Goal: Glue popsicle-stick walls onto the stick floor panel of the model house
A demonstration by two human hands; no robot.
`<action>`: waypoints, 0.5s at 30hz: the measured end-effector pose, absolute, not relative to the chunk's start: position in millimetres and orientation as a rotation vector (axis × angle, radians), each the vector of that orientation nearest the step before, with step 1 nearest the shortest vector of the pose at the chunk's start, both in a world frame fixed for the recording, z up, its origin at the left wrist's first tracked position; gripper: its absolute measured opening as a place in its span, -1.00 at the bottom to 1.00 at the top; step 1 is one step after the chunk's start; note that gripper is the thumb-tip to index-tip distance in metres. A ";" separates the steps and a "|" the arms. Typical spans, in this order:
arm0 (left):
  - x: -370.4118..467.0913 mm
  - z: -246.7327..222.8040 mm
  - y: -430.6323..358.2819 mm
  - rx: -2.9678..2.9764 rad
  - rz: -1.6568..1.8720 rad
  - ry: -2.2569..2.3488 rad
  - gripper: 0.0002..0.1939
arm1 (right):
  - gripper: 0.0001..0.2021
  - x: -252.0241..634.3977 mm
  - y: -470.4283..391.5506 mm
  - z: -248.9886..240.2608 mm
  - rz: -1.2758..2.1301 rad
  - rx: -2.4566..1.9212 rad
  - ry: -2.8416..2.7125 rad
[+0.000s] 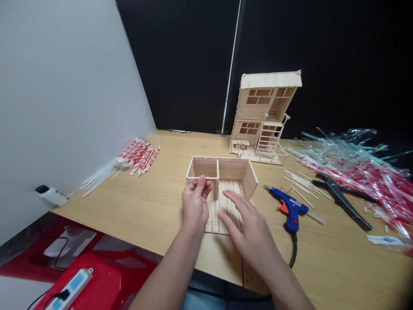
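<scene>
A small open-topped model made of thin wooden sticks [234,168] sits in front of me. It has a slatted stick floor, raised walls and a partition. My left hand [195,204] is closed in a pinch at the model's front left, thumb against the fingers by a thin horizontal stick. Whatever lies between those fingertips is hidden. Over the right part of the slatted floor, my right hand [250,226] is open, its thumb and fingers apart with nothing between them. A blue glue gun [292,209] with an orange trigger lies right of that hand.
Behind stands a two-storey stick house [261,116]. Loose sticks [303,184], black-handled cutters [343,200] and a heap of plastic wrappers [361,168] lie right. Wrapped sticks [138,155] and a white device [53,196] are left; a power strip [72,288] rests on a red stool [103,275].
</scene>
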State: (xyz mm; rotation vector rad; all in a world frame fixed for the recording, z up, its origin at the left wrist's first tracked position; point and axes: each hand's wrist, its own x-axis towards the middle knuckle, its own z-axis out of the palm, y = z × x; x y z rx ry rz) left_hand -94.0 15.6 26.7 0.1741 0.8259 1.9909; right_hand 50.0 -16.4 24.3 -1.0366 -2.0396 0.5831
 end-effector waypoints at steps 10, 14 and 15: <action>-96.8 24.1 15.5 0.185 1.997 0.796 -0.70 | -0.48 34.5 -13.9 29.8 0.545 -1.037 -2.087; -97.7 23.8 16.6 0.185 1.992 0.794 -0.70 | -0.44 31.4 -12.0 25.4 0.557 -1.050 -2.091; -97.9 23.8 16.9 0.182 1.990 0.796 -0.70 | -0.43 30.8 -11.1 24.4 0.559 -1.051 -2.091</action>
